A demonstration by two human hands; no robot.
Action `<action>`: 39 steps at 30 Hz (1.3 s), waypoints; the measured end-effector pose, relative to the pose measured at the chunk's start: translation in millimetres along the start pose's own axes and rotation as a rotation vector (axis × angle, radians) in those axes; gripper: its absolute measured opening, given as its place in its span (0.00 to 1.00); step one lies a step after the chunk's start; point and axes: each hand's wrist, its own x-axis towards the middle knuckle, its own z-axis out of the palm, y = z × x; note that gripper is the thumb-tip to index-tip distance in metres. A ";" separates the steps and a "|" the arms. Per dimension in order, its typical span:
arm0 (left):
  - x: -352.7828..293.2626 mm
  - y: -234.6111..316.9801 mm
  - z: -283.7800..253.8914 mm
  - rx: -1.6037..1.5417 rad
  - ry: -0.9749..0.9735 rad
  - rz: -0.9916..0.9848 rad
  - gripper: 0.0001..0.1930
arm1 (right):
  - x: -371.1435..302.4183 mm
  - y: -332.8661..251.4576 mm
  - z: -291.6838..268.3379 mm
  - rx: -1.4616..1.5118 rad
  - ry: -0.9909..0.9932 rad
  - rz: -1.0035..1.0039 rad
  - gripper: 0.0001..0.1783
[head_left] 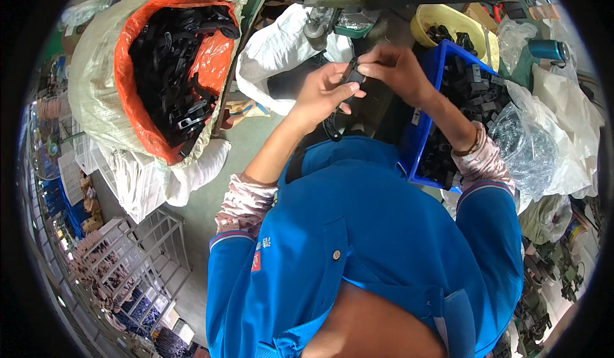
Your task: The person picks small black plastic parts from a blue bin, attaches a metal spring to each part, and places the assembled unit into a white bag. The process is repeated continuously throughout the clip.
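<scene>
Left fingers (345,92) and right fingers (369,71) pinch the strap (331,126), nearly closed, between bag (259,63) rim leftward and bin (410,139) edge rightward.

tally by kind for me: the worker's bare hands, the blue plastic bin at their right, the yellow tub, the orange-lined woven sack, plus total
Bare hands, the left hand and the right hand: 2
Rectangular blue plastic bin: 1
Rounded yellow tub: 1
Pale woven sack with orange liner: 1
Total: 5
</scene>
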 end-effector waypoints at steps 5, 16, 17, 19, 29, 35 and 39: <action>8.9 6.2 7.2 0.595 0.273 0.189 0.15 | -14.3 8.4 -1.7 0.158 0.076 -0.059 0.08; 5.7 -19.4 -3.9 0.535 0.262 0.296 0.15 | 56.1 38.5 -210.9 -0.655 0.377 -0.017 0.08; 4.0 -21.2 -2.6 0.508 0.272 0.310 0.15 | 69.6 58.4 -238.0 -0.657 0.415 0.123 0.08; -2.6 -24.7 -0.2 0.452 0.318 0.333 0.15 | 97.9 68.3 -233.4 -0.949 0.353 0.379 0.08; -32.2 2.7 -8.6 0.339 0.337 0.346 0.13 | 109.8 106.6 -286.9 -1.068 0.218 0.430 0.15; -4.2 3.7 -29.5 0.278 0.245 0.396 0.12 | 18.0 -42.0 -171.4 0.055 0.271 0.116 0.11; 12.0 19.6 -27.1 0.402 0.217 0.501 0.12 | -4.0 -50.2 -99.0 0.258 0.207 0.052 0.10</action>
